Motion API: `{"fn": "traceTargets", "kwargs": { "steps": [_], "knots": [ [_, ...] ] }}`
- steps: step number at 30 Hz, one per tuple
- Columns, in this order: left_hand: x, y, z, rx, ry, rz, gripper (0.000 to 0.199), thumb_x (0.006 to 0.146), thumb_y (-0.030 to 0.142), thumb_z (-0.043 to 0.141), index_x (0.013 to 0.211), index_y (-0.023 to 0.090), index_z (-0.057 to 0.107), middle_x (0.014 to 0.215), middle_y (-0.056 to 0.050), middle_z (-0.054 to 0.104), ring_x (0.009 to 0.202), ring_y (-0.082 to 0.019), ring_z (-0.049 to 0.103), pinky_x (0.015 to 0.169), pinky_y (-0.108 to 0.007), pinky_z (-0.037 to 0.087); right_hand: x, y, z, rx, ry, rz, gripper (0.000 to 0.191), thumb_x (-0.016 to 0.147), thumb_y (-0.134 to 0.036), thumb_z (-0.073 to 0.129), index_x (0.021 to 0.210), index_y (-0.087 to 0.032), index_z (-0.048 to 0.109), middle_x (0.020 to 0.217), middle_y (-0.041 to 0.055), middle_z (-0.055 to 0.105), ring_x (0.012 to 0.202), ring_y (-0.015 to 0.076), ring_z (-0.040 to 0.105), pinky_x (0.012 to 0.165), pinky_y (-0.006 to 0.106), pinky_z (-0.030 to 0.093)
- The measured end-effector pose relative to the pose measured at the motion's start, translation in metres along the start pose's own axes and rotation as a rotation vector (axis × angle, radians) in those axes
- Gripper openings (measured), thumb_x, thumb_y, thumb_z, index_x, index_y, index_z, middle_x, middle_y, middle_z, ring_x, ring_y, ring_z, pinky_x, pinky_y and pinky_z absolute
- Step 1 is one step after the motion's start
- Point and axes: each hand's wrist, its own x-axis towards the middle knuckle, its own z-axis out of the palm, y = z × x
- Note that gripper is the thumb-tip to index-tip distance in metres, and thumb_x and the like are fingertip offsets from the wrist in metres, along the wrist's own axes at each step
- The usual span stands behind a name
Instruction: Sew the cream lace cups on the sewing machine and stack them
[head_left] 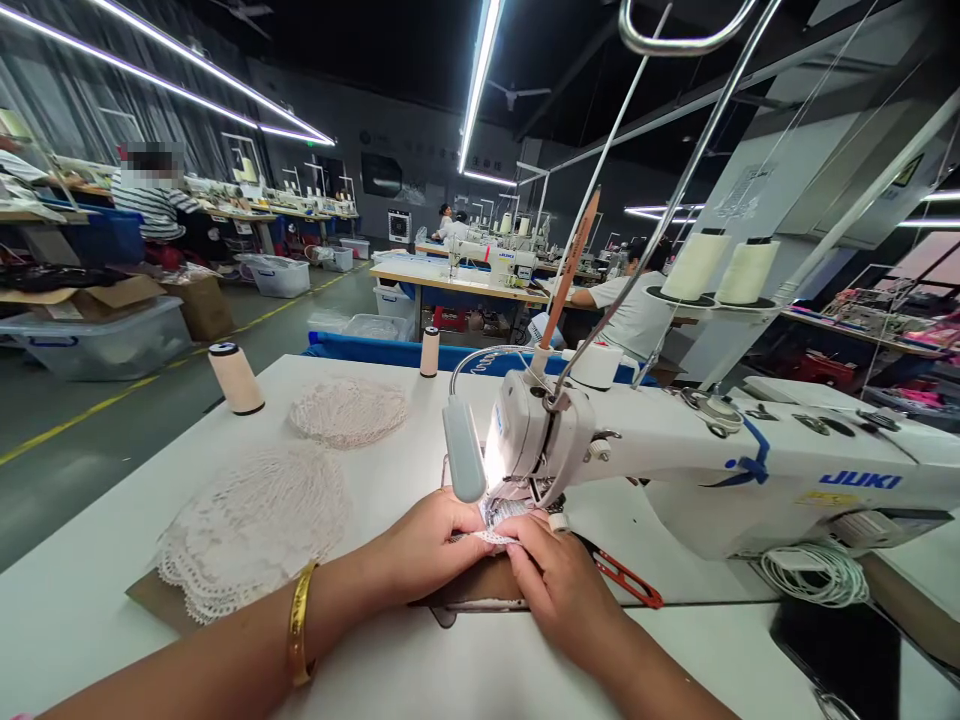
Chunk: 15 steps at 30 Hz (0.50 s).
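A small piece of pale lace fabric [491, 538] lies under the needle area of the white sewing machine [630, 440]. My left hand [431, 540] pinches its left side, thumb and fingers pressed together. On the right, my right hand [551, 570] grips the fabric's near edge with thumb and forefinger. The machine head hides part of the fabric and the needle. A grey lamp [464, 450] shines on the spot. Left of my hands, a large pile of lace pieces [255, 520] rests on brown board, and a smaller lace stack [349, 410] lies behind it.
Peach thread cones [236, 378] [429, 353] stand along the table's far side. Orange-handled snips [626, 580] lie right of my right hand. Coiled white cable [814, 575] sits below the machine arm. Cream thread cones [696, 267] rest on the stand. Co-workers sit at other tables.
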Motion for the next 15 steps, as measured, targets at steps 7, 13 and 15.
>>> {"fn": "traceTargets", "kwargs": {
  "steps": [7,13,15],
  "knots": [
    [-0.024,-0.014,0.012,0.449,0.060,0.394,0.022,0.096,0.011,0.063,0.077,0.020,0.069,0.085,-0.002,0.072,0.076,-0.017,0.060,0.070,-0.031,0.039,-0.016,-0.007,-0.013,-0.044,-0.091,-0.199,0.030,0.092,0.002,0.056,0.099,-0.024,0.067,0.096,0.0000,0.071,0.087,0.0194,0.060,0.074,0.031,0.041],
    [-0.022,-0.021,0.017,0.545,0.120,0.407,0.029,0.101,0.012,0.058,0.076,0.021,0.072,0.085,-0.002,0.075,0.074,-0.018,0.062,0.069,-0.034,0.039,-0.014,-0.004,-0.012,-0.091,-0.103,-0.170,0.031,0.091,0.004,0.057,0.101,-0.024,0.067,0.100,0.0005,0.072,0.086,0.0195,0.061,0.075,0.032,0.040],
    [-0.019,-0.023,0.016,0.566,0.120,0.400,0.030,0.101,0.012,0.058,0.077,0.020,0.073,0.085,-0.002,0.075,0.074,-0.019,0.062,0.068,-0.034,0.039,-0.013,-0.002,-0.011,-0.101,-0.104,-0.152,0.031,0.092,0.004,0.056,0.101,-0.024,0.067,0.100,0.0008,0.072,0.085,0.0198,0.062,0.074,0.033,0.041]
  ]
}}
